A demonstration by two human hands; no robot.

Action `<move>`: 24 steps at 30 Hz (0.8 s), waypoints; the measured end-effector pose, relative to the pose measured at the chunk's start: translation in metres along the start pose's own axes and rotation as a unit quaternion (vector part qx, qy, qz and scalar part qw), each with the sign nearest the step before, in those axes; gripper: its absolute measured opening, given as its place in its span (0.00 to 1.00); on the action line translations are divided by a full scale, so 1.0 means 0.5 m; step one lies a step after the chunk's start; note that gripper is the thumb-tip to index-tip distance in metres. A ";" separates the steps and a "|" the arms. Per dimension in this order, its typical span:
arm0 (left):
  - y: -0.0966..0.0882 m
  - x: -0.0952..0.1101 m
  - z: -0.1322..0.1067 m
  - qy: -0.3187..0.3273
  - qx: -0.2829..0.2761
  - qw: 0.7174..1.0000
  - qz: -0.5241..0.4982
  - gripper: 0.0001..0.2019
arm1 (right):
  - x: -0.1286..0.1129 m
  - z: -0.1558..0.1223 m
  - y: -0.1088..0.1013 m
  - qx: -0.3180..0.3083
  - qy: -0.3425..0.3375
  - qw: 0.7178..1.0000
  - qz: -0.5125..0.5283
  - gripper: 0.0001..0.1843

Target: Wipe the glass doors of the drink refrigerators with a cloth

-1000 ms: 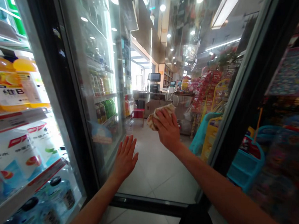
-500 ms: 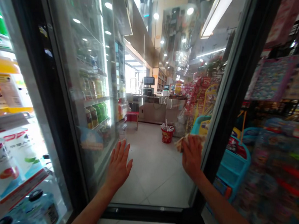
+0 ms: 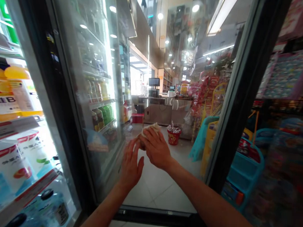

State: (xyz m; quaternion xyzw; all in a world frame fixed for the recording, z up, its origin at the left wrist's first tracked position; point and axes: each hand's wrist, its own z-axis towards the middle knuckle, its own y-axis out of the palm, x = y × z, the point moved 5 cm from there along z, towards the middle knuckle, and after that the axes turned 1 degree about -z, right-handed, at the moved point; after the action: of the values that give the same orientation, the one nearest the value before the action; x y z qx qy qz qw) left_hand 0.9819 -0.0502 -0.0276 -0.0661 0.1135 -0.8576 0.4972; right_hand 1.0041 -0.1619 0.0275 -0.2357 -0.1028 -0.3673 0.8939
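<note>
Near the middle of the frame, we are gripping the cloth [image 3: 153, 126] under our right hand [image 3: 156, 149], bending its fingers over the bunched fabric and holding it up to the glass [image 3: 163, 187]. Close by on the left, we are holding out our left hand [image 3: 131, 166] with its thumb apart, though we cannot tell whether its fingertips are touching the cloth. Through the glass we are seeing the red bucket [image 3: 174, 137] right of centre, while bottles [image 3: 58, 208] are standing at lower left.
</note>
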 end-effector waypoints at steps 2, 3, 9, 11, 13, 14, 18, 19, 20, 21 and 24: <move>0.014 0.024 0.050 0.000 0.029 0.997 -0.072 0.30 | -0.001 0.030 -0.013 0.034 0.055 0.992 0.109 0.24; 0.024 0.035 0.080 -0.002 0.044 0.994 -0.096 0.30 | 0.006 0.043 -0.024 0.060 0.085 0.982 0.158 0.26; 0.038 0.041 0.228 -0.004 0.143 0.990 -0.004 0.27 | 0.081 0.060 -0.090 0.147 0.095 0.982 0.077 0.30; 0.019 0.014 0.234 0.010 0.151 0.988 0.043 0.27 | 0.107 0.053 -0.096 0.131 0.084 0.988 -0.020 0.30; -0.003 -0.019 0.223 0.012 0.154 0.985 0.072 0.26 | 0.121 0.047 -0.093 0.101 0.065 0.990 -0.081 0.29; -0.012 -0.032 0.215 0.005 0.162 0.984 0.077 0.26 | 0.122 0.045 -0.090 0.090 0.055 0.990 -0.096 0.28; -0.006 -0.019 0.205 0.037 0.163 0.985 0.030 0.27 | 0.106 0.043 -0.079 0.077 0.034 0.991 -0.104 0.26; 0.004 -0.004 0.207 0.058 0.153 0.986 0.013 0.27 | 0.099 0.044 -0.076 0.074 0.022 0.992 -0.096 0.25; 0.012 0.010 0.210 0.072 0.141 0.987 -0.004 0.28 | 0.092 0.045 -0.074 0.071 0.010 0.994 -0.088 0.25; 0.018 0.020 0.213 0.081 0.127 0.988 -0.020 0.29 | 0.087 0.046 -0.072 0.069 0.001 0.994 -0.082 0.24; 0.021 0.035 0.218 0.103 0.074 0.989 -0.070 0.30 | 0.088 0.048 -0.073 0.073 0.001 0.995 -0.063 0.25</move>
State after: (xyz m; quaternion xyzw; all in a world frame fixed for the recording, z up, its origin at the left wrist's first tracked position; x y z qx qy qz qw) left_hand 1.0067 -0.0847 0.0750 0.0520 0.0957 -0.8984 0.4255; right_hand 1.0092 -0.1993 0.0769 -0.1630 -0.1434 -0.4149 0.8836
